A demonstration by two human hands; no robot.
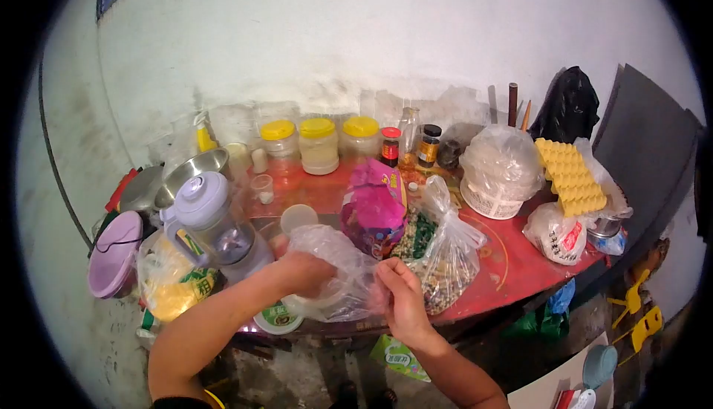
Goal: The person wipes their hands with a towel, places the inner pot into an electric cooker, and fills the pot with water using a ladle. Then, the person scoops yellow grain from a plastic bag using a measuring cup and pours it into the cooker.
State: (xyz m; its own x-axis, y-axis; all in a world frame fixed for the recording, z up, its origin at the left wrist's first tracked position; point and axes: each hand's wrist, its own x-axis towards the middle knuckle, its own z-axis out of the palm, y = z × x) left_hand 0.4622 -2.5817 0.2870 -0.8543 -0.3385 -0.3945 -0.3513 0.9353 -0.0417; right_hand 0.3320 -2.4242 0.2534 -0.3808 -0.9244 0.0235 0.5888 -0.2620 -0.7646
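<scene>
A clear plastic bag (338,260) is spread between my two hands over the table's front edge. My left hand (310,274) reaches into or behind the bag, and its fingers are hidden by the film and the wrist. With thumb and fingers pinched, my right hand (401,294) grips the bag's right edge. Just behind stands a purple-pink packet (373,205). Right of it, a knotted clear bag of mixed grains or beans (449,264) lies close to my right hand. Below my left forearm is a round tub with a green label (278,318).
A blender (208,212) and a metal bowl (194,175) stand at the left. Yellow-lidded jars (319,149) line the wall. A bag-covered white bucket (494,179) and a yellow egg tray (570,177) occupy the right of the red table (494,264).
</scene>
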